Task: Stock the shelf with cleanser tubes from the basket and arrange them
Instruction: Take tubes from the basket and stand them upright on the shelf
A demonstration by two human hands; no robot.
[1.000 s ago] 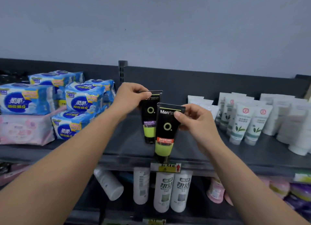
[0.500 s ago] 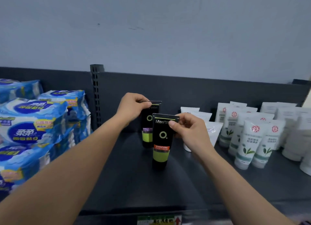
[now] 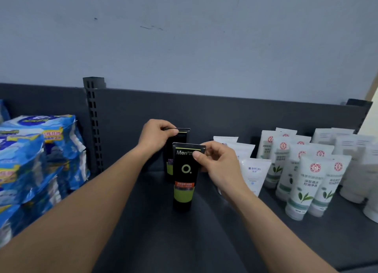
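Observation:
Two black cleanser tubes with green bands stand cap-down on the dark shelf (image 3: 155, 240). The front tube (image 3: 184, 176), marked "Men", stands upright near the shelf's middle; my right hand (image 3: 216, 164) pinches its top crimp from the right. The rear tube (image 3: 180, 139) stands just behind it, close to the back panel and mostly hidden by the front one. My left hand (image 3: 155, 137) grips that rear tube's top edge. The basket is not in view.
Rows of white cleanser tubes (image 3: 302, 182) stand to the right, the nearest (image 3: 254, 176) just beside my right wrist. Blue wrapped packs (image 3: 32, 162) are stacked at the left. A slotted upright post (image 3: 93, 125) and the dark back panel (image 3: 225, 113) close off the rear.
Both hands have brought the two black tubes down and back onto the shelf surface. The view has moved in closer and higher, so the lower shelf has dropped out of sight.

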